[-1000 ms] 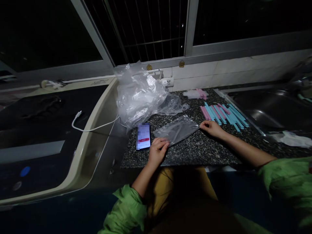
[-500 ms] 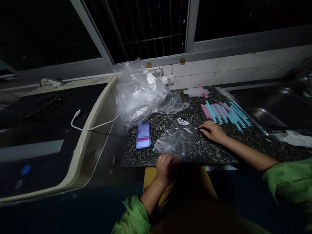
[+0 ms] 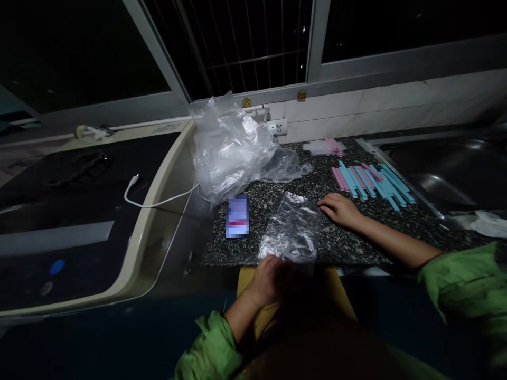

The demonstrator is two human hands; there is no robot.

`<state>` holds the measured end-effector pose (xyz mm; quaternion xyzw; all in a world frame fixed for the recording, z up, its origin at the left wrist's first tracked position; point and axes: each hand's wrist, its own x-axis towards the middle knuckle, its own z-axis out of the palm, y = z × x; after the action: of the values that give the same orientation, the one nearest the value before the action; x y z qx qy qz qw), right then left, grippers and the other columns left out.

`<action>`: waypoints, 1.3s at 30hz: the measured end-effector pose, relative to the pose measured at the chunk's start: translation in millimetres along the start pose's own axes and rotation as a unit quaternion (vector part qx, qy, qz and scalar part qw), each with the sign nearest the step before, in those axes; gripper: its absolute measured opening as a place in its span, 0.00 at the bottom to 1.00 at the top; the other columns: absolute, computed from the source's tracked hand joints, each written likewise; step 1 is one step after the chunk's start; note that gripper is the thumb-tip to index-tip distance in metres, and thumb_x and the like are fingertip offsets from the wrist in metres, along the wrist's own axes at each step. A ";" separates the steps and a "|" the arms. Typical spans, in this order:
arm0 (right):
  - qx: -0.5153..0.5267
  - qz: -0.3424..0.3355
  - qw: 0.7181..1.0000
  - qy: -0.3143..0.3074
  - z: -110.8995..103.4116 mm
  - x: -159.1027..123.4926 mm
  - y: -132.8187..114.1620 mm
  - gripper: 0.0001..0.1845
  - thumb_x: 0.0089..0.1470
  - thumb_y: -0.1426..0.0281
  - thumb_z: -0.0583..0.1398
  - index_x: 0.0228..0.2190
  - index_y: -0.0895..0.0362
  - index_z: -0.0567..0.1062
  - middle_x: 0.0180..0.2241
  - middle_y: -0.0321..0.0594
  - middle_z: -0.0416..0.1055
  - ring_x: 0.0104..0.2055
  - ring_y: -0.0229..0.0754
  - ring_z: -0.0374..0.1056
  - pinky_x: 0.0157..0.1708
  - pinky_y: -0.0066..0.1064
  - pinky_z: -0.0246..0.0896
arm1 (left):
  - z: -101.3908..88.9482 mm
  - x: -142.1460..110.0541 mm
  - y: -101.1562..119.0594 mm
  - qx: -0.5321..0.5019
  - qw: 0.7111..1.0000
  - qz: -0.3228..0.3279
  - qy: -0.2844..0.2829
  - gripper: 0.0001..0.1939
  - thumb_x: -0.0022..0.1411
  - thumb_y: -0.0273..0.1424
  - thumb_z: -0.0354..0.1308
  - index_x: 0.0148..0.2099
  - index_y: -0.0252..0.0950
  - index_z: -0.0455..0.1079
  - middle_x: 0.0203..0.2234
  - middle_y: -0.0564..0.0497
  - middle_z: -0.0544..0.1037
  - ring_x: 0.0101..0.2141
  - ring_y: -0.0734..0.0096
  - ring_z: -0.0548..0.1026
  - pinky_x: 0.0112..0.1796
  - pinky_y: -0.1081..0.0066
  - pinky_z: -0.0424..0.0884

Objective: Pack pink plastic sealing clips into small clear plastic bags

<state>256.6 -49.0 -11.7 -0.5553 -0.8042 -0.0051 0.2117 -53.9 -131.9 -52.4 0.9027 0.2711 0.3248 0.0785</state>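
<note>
A clear plastic bag (image 3: 291, 228) lies crinkled on the speckled stone countertop (image 3: 352, 248), its near end hanging at the front edge. My left hand (image 3: 271, 281) is closed on that near end; its fingertips are lost in shadow. At the bag's right side, my right hand (image 3: 341, 210) rests low over the counter, with thumb and fingers pinched together at the bag's edge. Beyond the right hand lies a spread of flat pink and light-blue strips (image 3: 370, 182). Left of the bag is a phone (image 3: 237, 217) with a lit, blurred screen.
A large heap of clear plastic bags (image 3: 233, 150) stands at the back by a wall socket (image 3: 280, 126). More pink strips (image 3: 335, 146) lie with a whitish packet. At right is a metal sink (image 3: 447, 174); at left, a washing machine (image 3: 158, 174) with a white cable (image 3: 166, 201) across it.
The near end of the bag has been drawn toward me and right, over the counter's edge, with my left hand. My right hand has shifted slightly left. The view has turned a little.
</note>
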 end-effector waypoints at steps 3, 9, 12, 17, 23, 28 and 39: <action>-0.016 0.006 1.000 0.001 4.7 10.1 -4.3 0.14 0.56 0.68 0.51 0.38 0.56 0.76 0.35 0.45 0.72 0.41 0.46 0.65 0.43 0.36 0.61 | -16.3 8.2 -12.4 0.100 0.991 0.091 0.024 0.20 0.57 0.41 0.54 0.49 0.37 0.69 0.42 0.42 0.75 0.43 0.60 0.70 0.47 0.59 0.64; -0.057 -0.014 0.998 -0.037 20.1 41.9 -10.9 0.13 0.55 0.69 0.53 0.38 0.56 0.76 0.34 0.45 0.72 0.40 0.45 0.64 0.41 0.35 0.60 | -4.3 16.8 -2.6 0.045 0.999 0.016 0.024 0.11 0.62 0.29 0.50 0.46 0.38 0.68 0.35 0.49 0.76 0.38 0.70 0.71 0.44 0.68 0.67; -0.056 -0.037 0.997 -0.043 20.0 51.2 -13.6 0.13 0.55 0.70 0.54 0.39 0.57 0.76 0.34 0.46 0.72 0.40 0.45 0.65 0.41 0.34 0.61 | 1.7 23.5 10.7 0.021 0.997 -0.029 -0.063 0.06 0.60 0.28 0.52 0.39 0.36 0.69 0.31 0.51 0.74 0.34 0.72 0.70 0.38 0.71 0.67; -0.063 -0.115 0.991 0.030 0.3 22.9 -19.3 0.14 0.57 0.70 0.51 0.36 0.58 0.75 0.32 0.46 0.71 0.36 0.43 0.65 0.37 0.33 0.61 | 3.0 36.2 24.2 0.084 0.979 -0.008 -0.187 0.10 0.57 0.21 0.50 0.24 0.36 0.64 0.22 0.52 0.70 0.28 0.71 0.67 0.35 0.68 0.64; -0.051 -0.254 0.966 0.028 -32.0 -59.4 -42.8 0.13 0.57 0.65 0.53 0.40 0.57 0.74 0.31 0.44 0.71 0.33 0.40 0.63 0.33 0.33 0.58 | 10.0 28.7 30.3 0.141 0.972 0.059 -0.179 0.07 0.57 0.23 0.52 0.28 0.36 0.67 0.25 0.51 0.73 0.30 0.68 0.69 0.35 0.67 0.64; -0.066 -0.258 0.964 -0.024 -25.0 -89.1 -65.6 0.18 0.58 0.71 0.50 0.48 0.54 0.69 0.37 0.44 0.71 0.36 0.41 0.62 0.35 0.34 0.56 | -4.2 35.7 16.3 0.018 0.989 0.019 -0.144 0.12 0.57 0.38 0.56 0.40 0.36 0.70 0.34 0.49 0.77 0.35 0.68 0.72 0.38 0.67 0.66; -0.054 -0.255 0.964 0.042 10.0 -95.8 -71.8 0.14 0.60 0.72 0.48 0.35 0.54 0.73 0.26 0.38 0.69 0.28 0.38 0.59 0.29 0.31 0.52 | -0.3 110.7 -14.5 -0.033 0.956 0.069 -0.282 0.23 0.64 0.40 0.46 0.58 0.37 0.61 0.59 0.46 0.63 0.59 0.59 0.59 0.56 0.58 0.57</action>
<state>217.1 -159.5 -37.7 -0.3416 -0.9083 -0.1259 0.2061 10.7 -59.9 3.4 0.9710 0.1645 0.0703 0.1588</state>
